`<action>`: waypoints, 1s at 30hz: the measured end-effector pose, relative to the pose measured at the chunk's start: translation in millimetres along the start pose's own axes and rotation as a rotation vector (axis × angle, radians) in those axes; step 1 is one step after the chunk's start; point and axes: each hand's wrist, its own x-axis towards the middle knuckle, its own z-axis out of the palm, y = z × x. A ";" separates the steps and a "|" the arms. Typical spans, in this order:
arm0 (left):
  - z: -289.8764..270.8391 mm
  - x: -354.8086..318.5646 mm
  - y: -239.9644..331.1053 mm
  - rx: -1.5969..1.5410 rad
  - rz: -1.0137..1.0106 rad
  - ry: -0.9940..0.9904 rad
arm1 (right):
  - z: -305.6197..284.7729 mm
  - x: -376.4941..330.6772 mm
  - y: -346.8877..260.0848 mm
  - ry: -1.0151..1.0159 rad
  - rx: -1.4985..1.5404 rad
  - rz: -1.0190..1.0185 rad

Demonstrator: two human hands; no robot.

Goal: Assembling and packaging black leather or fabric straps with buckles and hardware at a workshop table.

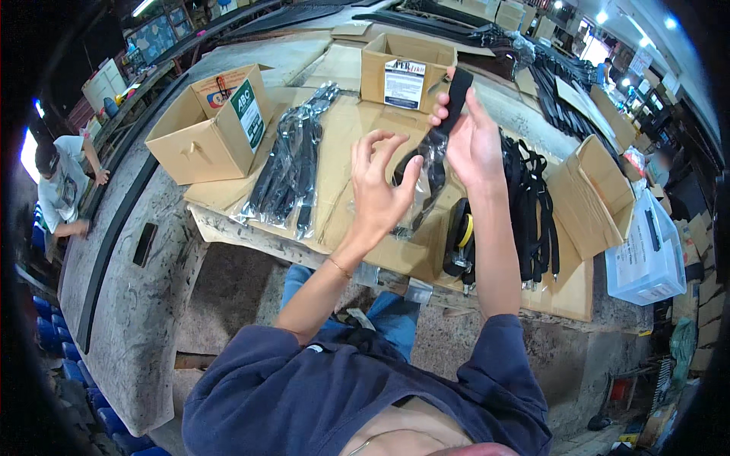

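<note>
My right hand (473, 140) is raised over the cardboard-covered table and grips a folded black strap (458, 93), its end standing up above the fingers. Below that hand, a clear plastic bag (430, 171) with black webbing inside hangs down toward the cardboard. My left hand (382, 182) is beside the bag, fingers curved and spread apart, apparently holding nothing. Whether its thumb touches the bag I cannot tell. To the left lies a pile of bagged black straps (289, 163). Loose black straps (536, 205) lie right of my right forearm, and a yellow tape measure (465, 230) lies near it.
Open cardboard boxes stand at the left (199, 140), at the far middle (372, 68) and at the right (589, 201). A translucent blue plastic bin (646, 254) is at the right edge. Another person (65, 178) works at the far left, beside a long black strip (114, 251).
</note>
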 end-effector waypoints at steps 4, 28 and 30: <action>2.0 32.8 31.0 -0.188 -0.077 -0.105 | 40.8 30.5 -23.8 -0.203 0.019 -0.037; -11.5 141.1 33.5 -1.083 -0.272 -0.369 | 121.0 133.3 -127.3 -0.190 -0.672 -0.278; -26.2 145.1 16.0 -1.239 -0.249 -0.429 | 151.3 119.8 -107.8 -0.299 -0.501 -0.250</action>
